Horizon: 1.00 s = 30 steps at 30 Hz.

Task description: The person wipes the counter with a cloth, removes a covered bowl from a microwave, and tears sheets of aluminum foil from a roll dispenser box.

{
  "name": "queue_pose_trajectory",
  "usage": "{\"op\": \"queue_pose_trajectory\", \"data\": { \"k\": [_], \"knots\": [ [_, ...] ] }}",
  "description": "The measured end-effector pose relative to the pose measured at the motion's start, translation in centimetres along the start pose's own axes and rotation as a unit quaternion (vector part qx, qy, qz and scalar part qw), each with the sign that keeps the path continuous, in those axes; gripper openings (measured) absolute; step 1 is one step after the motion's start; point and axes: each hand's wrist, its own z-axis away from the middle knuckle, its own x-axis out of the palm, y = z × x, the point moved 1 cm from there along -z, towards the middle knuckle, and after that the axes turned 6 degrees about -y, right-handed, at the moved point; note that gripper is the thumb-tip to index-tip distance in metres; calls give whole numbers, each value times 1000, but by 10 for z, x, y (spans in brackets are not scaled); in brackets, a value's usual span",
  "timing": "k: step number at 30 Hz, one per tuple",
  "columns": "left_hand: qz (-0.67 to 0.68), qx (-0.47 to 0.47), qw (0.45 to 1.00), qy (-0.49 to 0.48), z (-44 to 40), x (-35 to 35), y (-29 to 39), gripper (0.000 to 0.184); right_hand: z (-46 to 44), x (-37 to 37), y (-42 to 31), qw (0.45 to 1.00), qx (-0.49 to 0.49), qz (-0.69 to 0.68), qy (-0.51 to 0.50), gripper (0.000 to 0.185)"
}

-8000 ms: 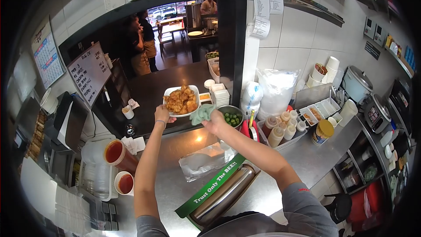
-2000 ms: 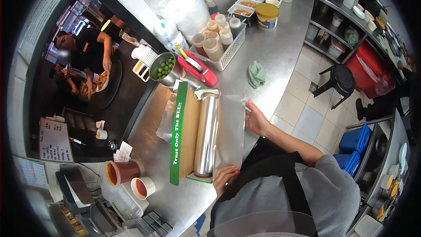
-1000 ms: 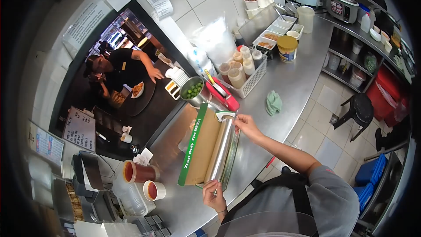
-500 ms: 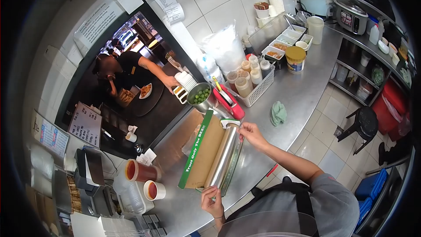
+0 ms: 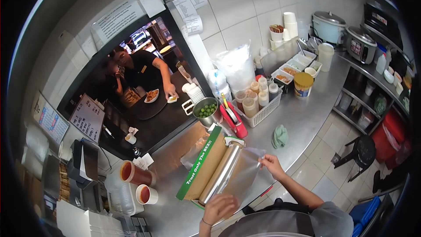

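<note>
A long box of cling film [image 5: 204, 163], green-edged with "Trust Only The BEE!!" on its raised lid, lies open on the steel counter. Inside it is a shiny film roll [image 5: 222, 176], from which a clear sheet of cling film [image 5: 247, 170] stretches to the right. My right hand [image 5: 272, 166] pinches the sheet's far corner between closed fingers. Near the roll's close end is my left hand [image 5: 218, 209], its fingers smeared by motion; whether they grip the film is unclear.
Behind the box stand a pot of green limes [image 5: 207, 110], a red tape dispenser [image 5: 233, 120] and a basket of sauce bottles [image 5: 263, 112]. A green cloth [image 5: 280, 136] lies to the right. Sauce tubs [image 5: 146, 194] stand left. Through the hatch, a person's hand [image 5: 170, 91] holds a small item.
My right hand has moved rightward, drawing a film sheet off the roll. My left hand has shifted slightly and blurred. The person behind the hatch has lifted a small item.
</note>
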Motion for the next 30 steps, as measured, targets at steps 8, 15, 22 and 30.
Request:
{"op": "queue_pose_trajectory", "data": {
  "k": [8, 15, 22, 30],
  "knots": [
    [-41, -51, 998, 5, -90, 23, -128, 40, 3, -32, 70, 997, 71, 3, 24, 13],
    [45, -108, 992, -38, -102, 44, -165, 61, 0, -35, 103, 985, 96, -145, 7, 17],
    [38, -134, 989, -44, -101, 42, -160, 66, -1, -44, 119, 984, 104, -144, 0, 17],
    [80, -135, 987, -33, -102, 41, -159, 64, -2, -45, 120, 985, 108, -138, -5, 16]
  ]
}}
